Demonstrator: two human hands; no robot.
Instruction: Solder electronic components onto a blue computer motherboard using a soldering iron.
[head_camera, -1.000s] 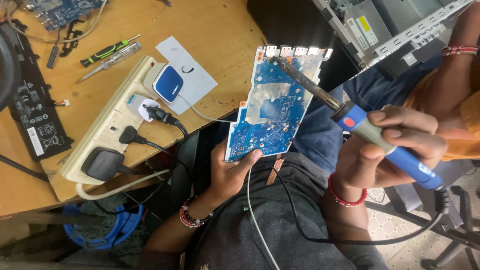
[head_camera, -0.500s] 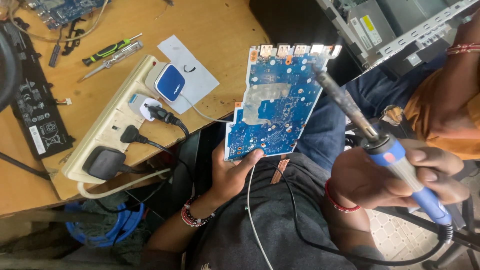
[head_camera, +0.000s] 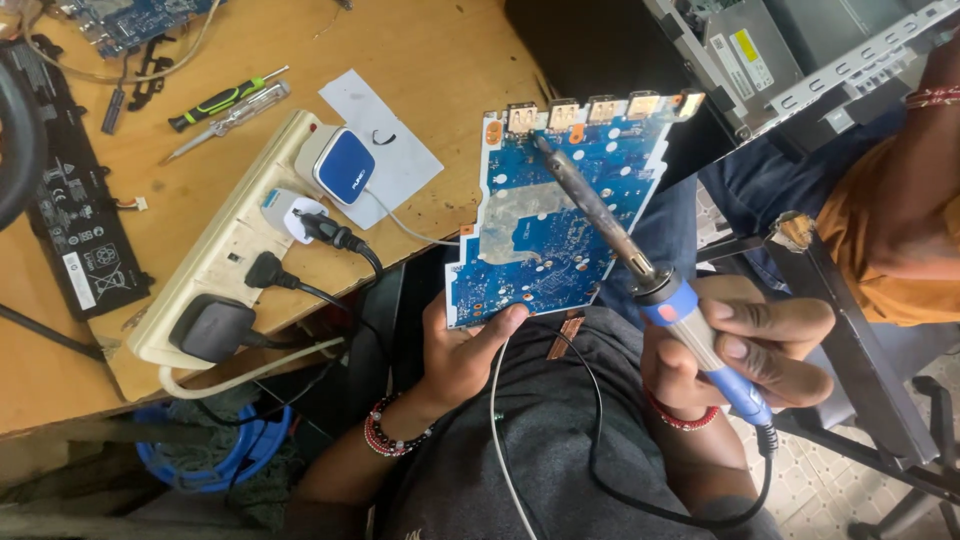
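Left hand (head_camera: 462, 350) pinches the lower edge of a flat blue circuit board (head_camera: 560, 215) — held tilted over the lap, beside the wooden desk (head_camera: 440, 60). Right hand (head_camera: 745, 345) wraps closed around a blue-handled soldering iron (head_camera: 640, 275) — dark metal tip resting on the board's upper part, near its row of metal ports.

Scuffed wooden tabletop (head_camera: 440, 60) filled the upper left, a blue plastic tub (head_camera: 215, 455) sat beneath it, pale patterned floor tiles (head_camera: 840, 490) showed lower right, black chair frame (head_camera: 860, 350) alongside, daylight soft.

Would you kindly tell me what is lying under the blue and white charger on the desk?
The charger sits plugged into the cream power strip, overlapping a white paper sheet. The strip's socket beneath is covered.
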